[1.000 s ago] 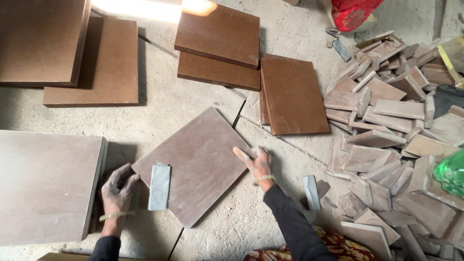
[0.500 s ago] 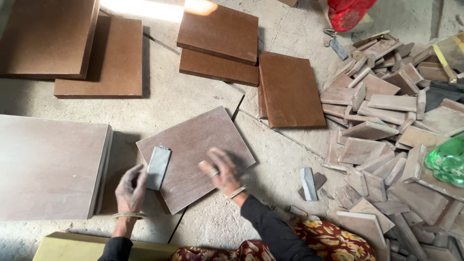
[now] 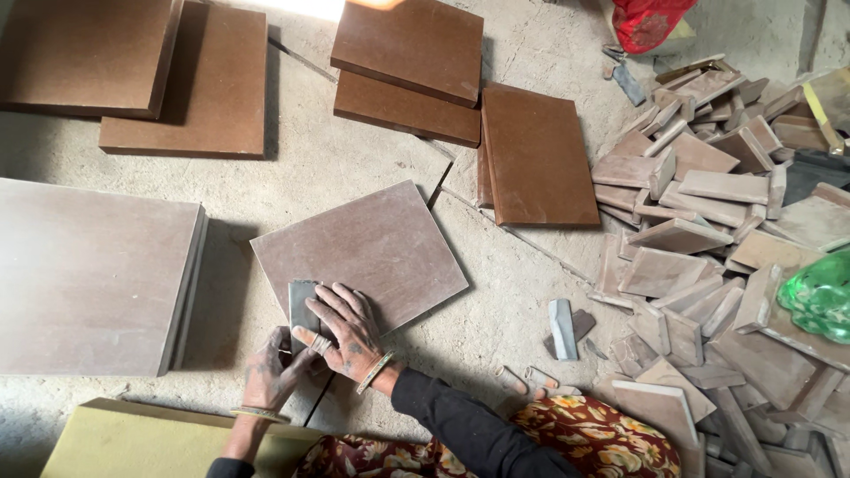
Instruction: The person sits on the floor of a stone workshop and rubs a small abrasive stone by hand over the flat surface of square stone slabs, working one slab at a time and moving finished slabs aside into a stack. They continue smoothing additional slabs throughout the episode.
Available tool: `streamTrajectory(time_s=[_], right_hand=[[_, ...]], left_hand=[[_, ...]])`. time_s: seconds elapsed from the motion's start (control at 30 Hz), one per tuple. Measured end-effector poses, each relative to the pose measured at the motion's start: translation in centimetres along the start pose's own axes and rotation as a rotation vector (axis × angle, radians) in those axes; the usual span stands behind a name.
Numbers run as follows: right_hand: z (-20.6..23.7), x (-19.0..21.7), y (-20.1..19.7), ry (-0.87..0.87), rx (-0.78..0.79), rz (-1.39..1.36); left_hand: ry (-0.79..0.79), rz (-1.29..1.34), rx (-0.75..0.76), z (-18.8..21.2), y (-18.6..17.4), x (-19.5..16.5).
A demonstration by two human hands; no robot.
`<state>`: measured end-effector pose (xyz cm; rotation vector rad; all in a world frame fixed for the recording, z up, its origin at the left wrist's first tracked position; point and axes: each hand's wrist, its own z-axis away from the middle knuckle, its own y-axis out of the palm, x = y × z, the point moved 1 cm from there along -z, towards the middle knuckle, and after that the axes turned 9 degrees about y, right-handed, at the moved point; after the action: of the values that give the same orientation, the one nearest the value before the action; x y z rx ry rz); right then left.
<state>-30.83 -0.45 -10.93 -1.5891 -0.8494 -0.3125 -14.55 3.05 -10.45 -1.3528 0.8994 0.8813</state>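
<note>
grey block [image 3: 303,305] on near-left corner of brown tile [image 3: 359,252] | right hand [image 3: 345,327] fingers flat over it, pressing | left hand [image 3: 270,376] curled at its lower edge, grip unclear

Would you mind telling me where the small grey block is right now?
In the head view, the small grey block lies low and left of centre on the near corner of the brown tile, under the right hand, with the left hand beside it.
</note>
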Motion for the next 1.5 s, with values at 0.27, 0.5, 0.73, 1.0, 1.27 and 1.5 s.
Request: streamTrajectory(time_s=[0.27,0.5,0.73,1.0,1.27,1.5], right_hand=[[-0.4,1.1,-0.8,-0.018,-0.011,0.042],[-0.2,1.0,-0.7,-0.088,-0.076,0.039],[0.5,0.4,-0.7,-0.208,0.176,0.192],[1.2,1.2,-1.7,-0.299,0.16,0.541],[4.0,-0.2,-2.2,-0.26,0.132,0.162],[3.6,0.4,-2.2,-0.293,0.186,0.23]], left_hand=[[0.011,-0.219,0.274,0.3,0.1,0.1],[-0.195,0.499,-0.02,0.3,-1.2,1.4],[-0.309,1.521,-0.294,-0.4,-4.0,-1.7],[0.119,0.591,0.067,-4.5,-1.3,-4.9],[0.266,-0.158,-0.373,-1.1,-4.0,-0.7],[0.314,-0.239,-0.471,-1.7,-3.0,-0.7]])
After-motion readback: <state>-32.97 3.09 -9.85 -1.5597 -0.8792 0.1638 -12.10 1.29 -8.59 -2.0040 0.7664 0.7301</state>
